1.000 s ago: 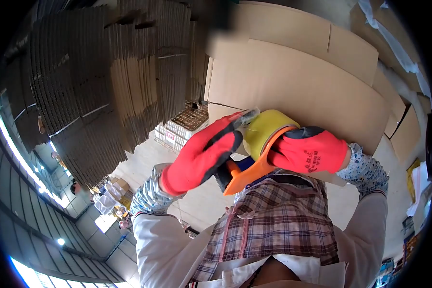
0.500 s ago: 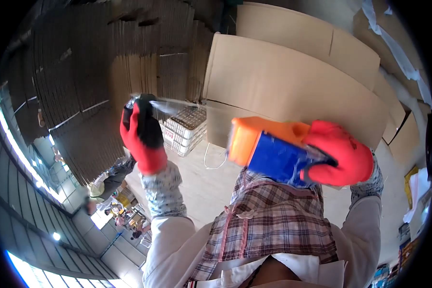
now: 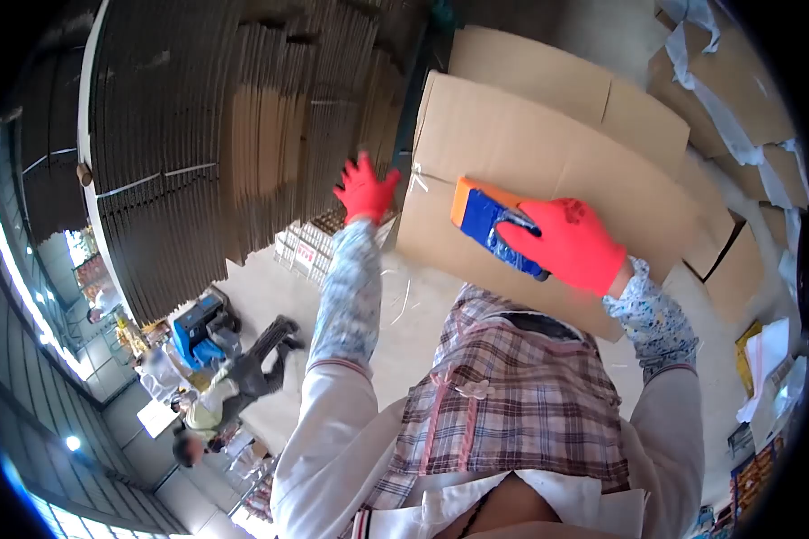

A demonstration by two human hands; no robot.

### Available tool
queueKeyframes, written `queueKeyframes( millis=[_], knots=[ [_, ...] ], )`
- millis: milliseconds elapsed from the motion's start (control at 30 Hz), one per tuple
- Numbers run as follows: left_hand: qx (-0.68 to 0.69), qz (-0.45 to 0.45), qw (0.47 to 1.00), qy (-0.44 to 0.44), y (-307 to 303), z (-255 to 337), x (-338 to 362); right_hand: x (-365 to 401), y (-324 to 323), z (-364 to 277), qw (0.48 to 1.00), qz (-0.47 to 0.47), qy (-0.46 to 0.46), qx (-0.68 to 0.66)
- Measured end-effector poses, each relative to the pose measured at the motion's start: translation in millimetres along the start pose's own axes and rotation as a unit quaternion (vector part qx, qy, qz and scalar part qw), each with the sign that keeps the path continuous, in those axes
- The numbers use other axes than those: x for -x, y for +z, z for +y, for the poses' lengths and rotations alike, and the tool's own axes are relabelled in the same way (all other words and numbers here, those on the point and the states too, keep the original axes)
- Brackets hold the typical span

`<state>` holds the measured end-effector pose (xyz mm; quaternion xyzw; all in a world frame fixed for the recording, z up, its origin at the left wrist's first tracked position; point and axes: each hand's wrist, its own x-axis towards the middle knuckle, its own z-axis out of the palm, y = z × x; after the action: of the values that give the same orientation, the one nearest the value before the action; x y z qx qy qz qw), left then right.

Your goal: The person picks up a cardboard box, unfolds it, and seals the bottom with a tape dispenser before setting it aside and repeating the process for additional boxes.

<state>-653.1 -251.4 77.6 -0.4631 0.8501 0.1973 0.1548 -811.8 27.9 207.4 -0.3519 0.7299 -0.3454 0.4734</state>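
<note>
Head view: looking down over a plaid apron (image 3: 521,395), just off the near side of the cardboard box (image 3: 548,135). Holding an orange-and-blue tape dispenser (image 3: 482,218) in the right hand (image 3: 580,244), grip closed around its body, over the near part of the box; cannot tell whether touching it. Reaching out with the left hand (image 3: 367,187), fingers spread, grip wide open with nothing in it, near the box's left edge but apart from it. Tied at that edge, a piece of white string (image 3: 419,177). Farther off, left of the box, seeing a white crate (image 3: 304,253) and stacked cardboard sheets (image 3: 166,135). Farthest, well apart from the box at lower left, spotting a dark-trousered person (image 3: 250,377) beside a blue machine (image 3: 198,329).
</note>
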Motion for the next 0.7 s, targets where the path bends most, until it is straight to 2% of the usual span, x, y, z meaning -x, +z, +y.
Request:
queueKeyframes(
  millis=[33, 67, 100, 167, 233, 267, 367, 400, 433, 500, 533, 567, 633, 667, 700],
  knots=[
    [0.345, -0.039, 0.938, -0.021, -14, -3, -4, -5, 2, 0, 1.0, 0.013, -0.004, 0.009],
    [0.493, -0.117, 0.857, 0.088, -3, -29, -20, -12, 12, 6, 0.978, 0.163, -0.12, 0.058],
    [0.466, -0.134, 0.856, 0.18, 1, -18, -5, -10, 6, 0, 0.992, 0.097, -0.07, 0.029],
    [0.29, -0.025, 0.947, 0.139, 15, 27, 20, -6, -4, -12, 0.999, -0.029, 0.041, -0.011],
    [0.37, -0.092, 0.92, 0.087, -9, 46, 23, -2, -3, 7, 1.0, -0.006, -0.009, -0.029],
    [0.341, -0.014, 0.934, 0.103, -12, 56, 33, 22, -13, 20, 0.999, 0.009, 0.014, -0.032],
    [0.319, 0.003, 0.939, 0.128, 10, 27, 9, 129, -70, 69, 0.993, -0.04, 0.044, -0.101],
    [0.297, 0.005, 0.946, 0.133, 14, 17, -2, 171, -95, 98, 0.986, -0.08, 0.111, -0.099],
    [0.272, 0.007, 0.953, 0.135, 17, 11, -6, 214, -112, 105, 0.949, -0.063, 0.291, -0.109],
    [0.278, 0.006, 0.952, 0.129, 9, 30, 5, 273, -114, 151, 0.943, 0.051, 0.325, -0.044],
    [0.278, 0.004, 0.952, 0.128, 4, 39, 9, 269, -100, 159, 0.968, 0.076, 0.236, 0.037],
    [0.276, 0.003, 0.952, 0.135, 6, 41, 9, 248, -76, 176, 0.969, 0.134, 0.187, 0.086],
    [0.234, 0.035, 0.962, 0.138, 8, 41, 7, 207, -30, 210, 0.939, 0.257, 0.103, 0.203],
    [0.297, -0.021, 0.937, 0.181, -1, 39, 10, 180, -22, 205, 0.9, 0.206, 0.223, 0.312],
    [0.295, -0.014, 0.937, 0.186, -1, 43, 9, 170, -4, 226, 0.9, 0.213, 0.218, 0.311]
  ],
)
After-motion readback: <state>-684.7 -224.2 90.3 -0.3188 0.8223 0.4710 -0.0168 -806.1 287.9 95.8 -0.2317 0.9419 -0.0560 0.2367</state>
